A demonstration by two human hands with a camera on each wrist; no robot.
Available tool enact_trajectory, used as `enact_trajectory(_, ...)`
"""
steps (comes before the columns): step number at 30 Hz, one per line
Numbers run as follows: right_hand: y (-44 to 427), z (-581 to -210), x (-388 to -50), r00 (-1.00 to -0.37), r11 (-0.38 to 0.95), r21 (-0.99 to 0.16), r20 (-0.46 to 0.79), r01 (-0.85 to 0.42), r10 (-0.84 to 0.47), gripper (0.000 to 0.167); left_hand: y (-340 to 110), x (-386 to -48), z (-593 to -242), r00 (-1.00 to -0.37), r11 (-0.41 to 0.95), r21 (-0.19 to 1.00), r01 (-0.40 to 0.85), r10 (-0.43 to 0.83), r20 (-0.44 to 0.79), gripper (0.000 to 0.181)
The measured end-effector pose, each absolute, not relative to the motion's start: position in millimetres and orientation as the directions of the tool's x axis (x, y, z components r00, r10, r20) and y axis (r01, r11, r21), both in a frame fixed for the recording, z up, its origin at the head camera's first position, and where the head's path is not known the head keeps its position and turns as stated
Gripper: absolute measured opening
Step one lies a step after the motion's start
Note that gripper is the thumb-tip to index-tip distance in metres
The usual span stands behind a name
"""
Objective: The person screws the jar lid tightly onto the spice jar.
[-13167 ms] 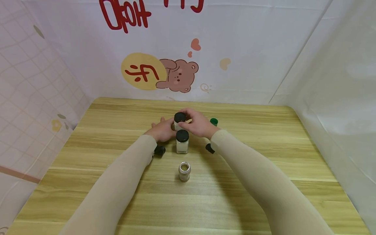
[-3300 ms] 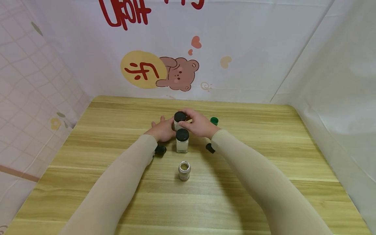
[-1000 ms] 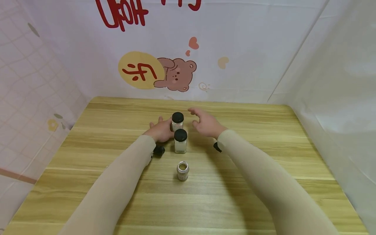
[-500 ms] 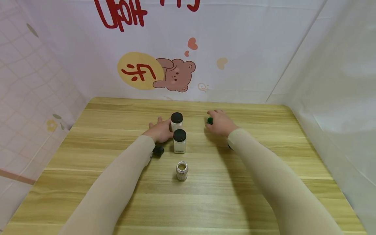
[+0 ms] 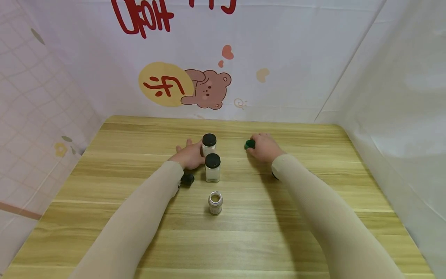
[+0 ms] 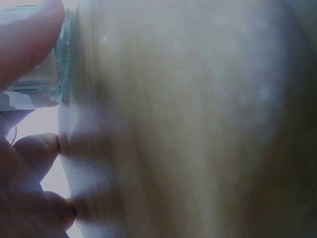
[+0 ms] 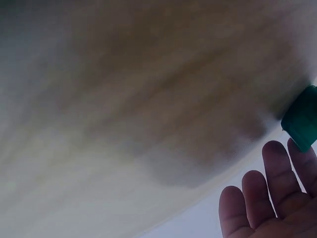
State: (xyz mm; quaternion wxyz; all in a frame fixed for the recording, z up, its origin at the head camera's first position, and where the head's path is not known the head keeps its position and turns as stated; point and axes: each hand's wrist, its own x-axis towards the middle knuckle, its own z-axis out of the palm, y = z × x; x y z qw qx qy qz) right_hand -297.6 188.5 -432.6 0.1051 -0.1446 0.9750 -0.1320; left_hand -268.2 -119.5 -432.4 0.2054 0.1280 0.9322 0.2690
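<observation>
My left hand (image 5: 190, 156) holds the rear glass jar (image 5: 209, 149), which has a black lid (image 5: 209, 140) on top. In the left wrist view, the thumb (image 6: 30, 42) lies across the clear glass of that jar, with two fingertips below it. Just in front stands a second black-lidded jar (image 5: 213, 173) with pale contents. Nearer me is a small uncapped bottle (image 5: 215, 207), its mouth facing up. On the right, my right hand (image 5: 265, 148) pinches a green cap (image 5: 249, 145) at table level; in the right wrist view the cap (image 7: 303, 119) sits by the index fingertip.
All of this is on a wood-grain table (image 5: 223, 248). A white printed curtain (image 5: 289, 58) hangs behind its back edge, and more white cloth borders both sides. Small black devices (image 5: 187, 179) sit at the wrists.
My right hand has left the rear jar's lid, moved right, and taken hold of the green cap. The left hand keeps its hold on the rear jar.
</observation>
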Motion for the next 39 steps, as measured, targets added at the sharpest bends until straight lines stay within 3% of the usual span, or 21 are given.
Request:
enact_trajectory(22,187.4,-418.4,-275.0,-0.903,0.931,-0.25,-0.273,-0.267,-0.332,0.025,-136.4,-267.1,-431.1,-0.88,0.823,0.549,0.147,0.362,-0.307,0.087)
enact_trajectory(28,185.8,-415.9,-267.0,-0.894,0.931,-0.237,-0.292,-0.276,-0.339,0.024,-155.9,-251.4,-415.7,-0.869,0.832,0.526,0.179,0.384,-0.313,0.068)
enact_trajectory(39,189.4,-413.3,-255.1,-0.889,0.931,-0.236,-0.304,-0.278,-0.342,0.028,-167.6,-197.6,-400.0,-0.803,0.835,0.487,0.255,0.463,-0.374,0.061)
